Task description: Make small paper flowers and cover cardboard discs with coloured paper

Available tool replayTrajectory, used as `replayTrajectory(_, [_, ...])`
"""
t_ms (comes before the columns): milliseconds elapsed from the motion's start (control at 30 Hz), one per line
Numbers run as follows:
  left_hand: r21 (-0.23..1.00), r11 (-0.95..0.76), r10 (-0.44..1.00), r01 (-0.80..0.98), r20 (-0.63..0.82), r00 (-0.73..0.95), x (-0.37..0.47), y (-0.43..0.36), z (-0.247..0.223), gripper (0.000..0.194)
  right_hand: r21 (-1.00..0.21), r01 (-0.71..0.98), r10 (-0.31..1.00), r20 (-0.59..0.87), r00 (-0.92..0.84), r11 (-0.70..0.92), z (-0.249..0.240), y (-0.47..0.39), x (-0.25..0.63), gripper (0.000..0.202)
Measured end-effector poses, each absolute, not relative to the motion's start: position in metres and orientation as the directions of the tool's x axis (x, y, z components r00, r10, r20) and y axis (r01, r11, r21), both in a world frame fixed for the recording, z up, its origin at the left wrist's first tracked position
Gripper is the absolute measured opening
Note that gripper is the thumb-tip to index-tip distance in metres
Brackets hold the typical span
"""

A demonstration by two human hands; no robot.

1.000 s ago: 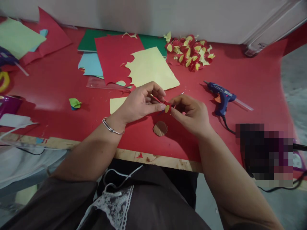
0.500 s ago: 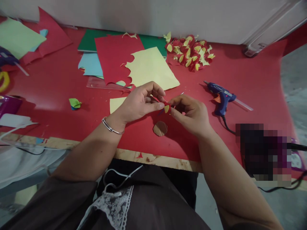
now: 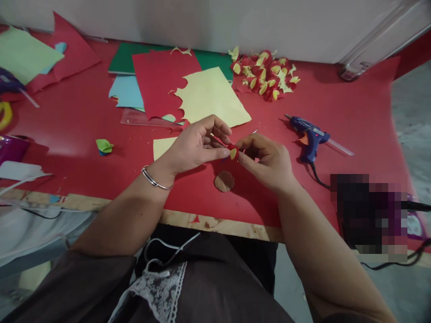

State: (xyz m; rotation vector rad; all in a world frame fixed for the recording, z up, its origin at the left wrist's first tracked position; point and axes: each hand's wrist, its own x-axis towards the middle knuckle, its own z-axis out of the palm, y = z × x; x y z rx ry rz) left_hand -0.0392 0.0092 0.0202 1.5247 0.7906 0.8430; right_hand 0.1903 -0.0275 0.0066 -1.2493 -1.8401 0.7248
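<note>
Almost nothing differs from the frame 0.5 s earlier: the whole scene has slid a touch to the left and both hands keep the same pinch. The left hand (image 3: 197,143), a silver bangle (image 3: 153,178) on its wrist, is curled nearly closed, thumb and fingertips pressed on the left side of a small red and yellow paper petal (image 3: 233,152). The right hand (image 3: 267,159) is likewise curled in, its thumb and forefinger gripping the petal from the right, so the piece hangs between the 2 hands just above the tabletop (image 3: 353,116). Directly below it a brown cardboard disc (image 3: 224,181) lies flat, as before.

Across the red tabletop from left to right: a pale green sheet (image 3: 25,54) over a red sheet at the far left corner, a small folded green scrap (image 3: 104,145) lying alone, then a stack of dark green (image 3: 121,58), light blue (image 3: 126,89), scallop-cut red (image 3: 156,80) and pale yellow paper (image 3: 210,96) behind the hands. Near the wall sits a heap of finished red and yellow petals (image 3: 264,74). To the right of the hands a blue hot glue gun (image 3: 310,137) rests on its side, its cord running off toward a blurred-out patch. The tabletop's near edge shows bare wood (image 3: 215,222); a grey wall (image 3: 235,22) closes the back, and grey floor shows at the far right.
</note>
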Motion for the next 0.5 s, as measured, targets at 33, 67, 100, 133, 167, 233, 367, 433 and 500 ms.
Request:
replayTrajectory(33, [0.993,-0.116,0.854,0.026,0.086,0.513,-0.0393,0.0095,0.0197,0.034,-0.798,0.490,0.936,0.283,-0.210,0.351,0.0069,-0.0274,0.1903,0.023])
replayTrajectory(67, [0.992,-0.122,0.854,0.030,0.090,0.512,-0.0394,0.0099,0.0191,0.034,-0.799,0.491,0.937,0.280,-0.209,0.348,0.0072,-0.0273,0.1903,0.024])
replayTrajectory(100, [0.991,-0.126,0.855,0.033,0.092,0.510,-0.0396,0.0102,0.0185,0.034,-0.798,0.492,0.938,0.277,-0.210,0.346,0.0074,-0.0272,0.1903,0.024])
replayTrajectory(133, [0.991,-0.130,0.856,0.037,0.094,0.508,-0.0397,0.0105,0.0180,0.034,-0.798,0.493,0.938,0.274,-0.213,0.346,0.0076,-0.0272,0.1903,0.024])
replayTrajectory(167, [0.990,-0.134,0.857,0.040,0.095,0.507,-0.0398,0.0108,0.0174,0.034,-0.799,0.493,0.938,0.273,-0.216,0.346,0.0076,-0.0272,0.1903,0.023])
replayTrajectory(233, [0.989,-0.139,0.856,0.044,0.098,0.507,-0.0398,0.0112,0.0164,0.034,-0.800,0.487,0.936,0.278,-0.216,0.350,0.0074,-0.0272,0.1901,0.019])
replayTrajectory(367, [0.988,-0.152,0.852,0.035,0.112,0.511,-0.0393,0.0114,0.0158,0.032,-0.797,0.481,0.930,0.297,-0.215,0.365,0.0065,-0.0273,0.1897,0.017])
replayTrajectory(433, [0.987,-0.158,0.850,0.040,0.116,0.513,-0.0391,0.0113,0.0164,0.032,-0.795,0.485,0.930,0.293,-0.220,0.365,0.0065,-0.0272,0.1897,0.019])
replayTrajectory(500, [0.984,-0.169,0.849,0.053,0.118,0.516,-0.0391,0.0113,0.0170,0.033,-0.796,0.485,0.931,0.291,-0.220,0.363,0.0067,-0.0273,0.1897,0.020])
